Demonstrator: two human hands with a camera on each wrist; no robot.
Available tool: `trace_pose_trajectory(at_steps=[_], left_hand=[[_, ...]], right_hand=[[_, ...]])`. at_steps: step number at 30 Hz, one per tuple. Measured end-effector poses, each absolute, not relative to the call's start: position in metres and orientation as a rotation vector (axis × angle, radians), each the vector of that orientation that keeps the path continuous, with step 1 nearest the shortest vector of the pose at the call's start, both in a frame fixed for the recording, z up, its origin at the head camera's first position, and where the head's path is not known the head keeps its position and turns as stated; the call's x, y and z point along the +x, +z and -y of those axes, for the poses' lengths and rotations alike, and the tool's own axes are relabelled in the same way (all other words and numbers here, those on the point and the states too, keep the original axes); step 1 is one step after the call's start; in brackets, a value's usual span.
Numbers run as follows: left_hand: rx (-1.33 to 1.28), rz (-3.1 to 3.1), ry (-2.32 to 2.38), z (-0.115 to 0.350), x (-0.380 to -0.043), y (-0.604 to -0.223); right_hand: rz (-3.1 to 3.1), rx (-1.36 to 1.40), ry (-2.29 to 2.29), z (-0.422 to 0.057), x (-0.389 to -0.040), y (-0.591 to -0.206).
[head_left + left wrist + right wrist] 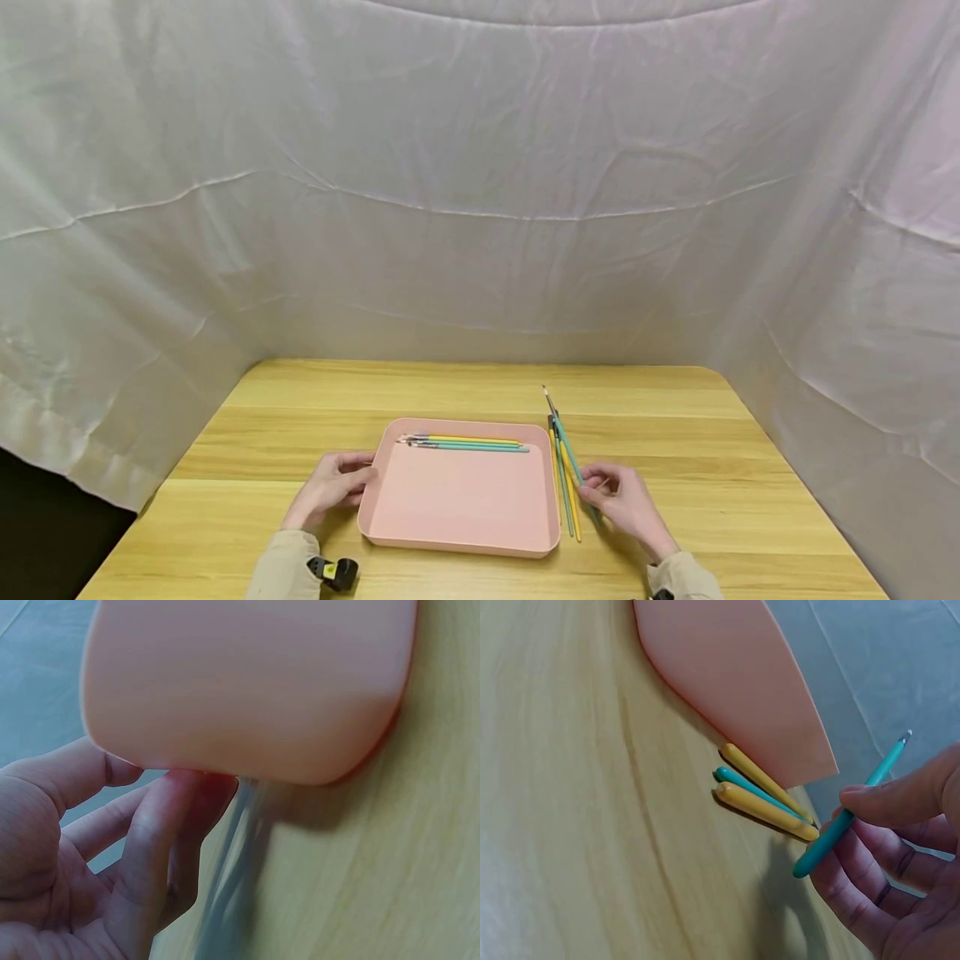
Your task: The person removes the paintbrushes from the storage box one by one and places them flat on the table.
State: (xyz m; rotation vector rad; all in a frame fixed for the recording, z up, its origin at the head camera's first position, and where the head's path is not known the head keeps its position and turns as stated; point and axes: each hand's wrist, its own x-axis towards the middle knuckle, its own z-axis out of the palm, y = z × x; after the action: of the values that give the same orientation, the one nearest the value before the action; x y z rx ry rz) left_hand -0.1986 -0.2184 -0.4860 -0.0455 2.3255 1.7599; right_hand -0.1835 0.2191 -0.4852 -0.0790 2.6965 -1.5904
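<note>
My left hand grips the left wall of a pink tray, its fingers against the outside in the left wrist view. My right hand, to the right of the tray, pinches a teal paintbrush near its handle end between thumb and fingers. The brush slants, with its bristle end pointing away from me. Beneath it, a teal paintbrush and two yellow paintbrushes, one nearer the hand, lie on the table beside the tray's right wall. Their bristle ends are hidden in the right wrist view.
Inside the tray, yellow and teal paintbrushes lie side by side along the far wall, bristles to the left. The wooden table runs back to pale hanging cloth behind and on both sides.
</note>
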Motion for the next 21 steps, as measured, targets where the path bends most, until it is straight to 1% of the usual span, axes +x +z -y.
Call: trace_pose_trajectory(at_steps=[9,14,21], left_hand=[[-0.051,-2.322,1.764,0.2181,-0.1982,-0.4857],[0.001,-2.290,1.795,0.2214,-0.2000,-0.4885],[-0.036,-2.313,1.747,0.2201,-0.2013,-0.4886]], right_hand=[[-2.745,-0.012,-1.576,-0.2181,-0.1819,-0.4881],[-2.763,0.036,-1.561,-0.2191,-0.1820,-0.4897],[-2.797,0.037,-1.512,-0.2209,-0.1832,-0.4913]])
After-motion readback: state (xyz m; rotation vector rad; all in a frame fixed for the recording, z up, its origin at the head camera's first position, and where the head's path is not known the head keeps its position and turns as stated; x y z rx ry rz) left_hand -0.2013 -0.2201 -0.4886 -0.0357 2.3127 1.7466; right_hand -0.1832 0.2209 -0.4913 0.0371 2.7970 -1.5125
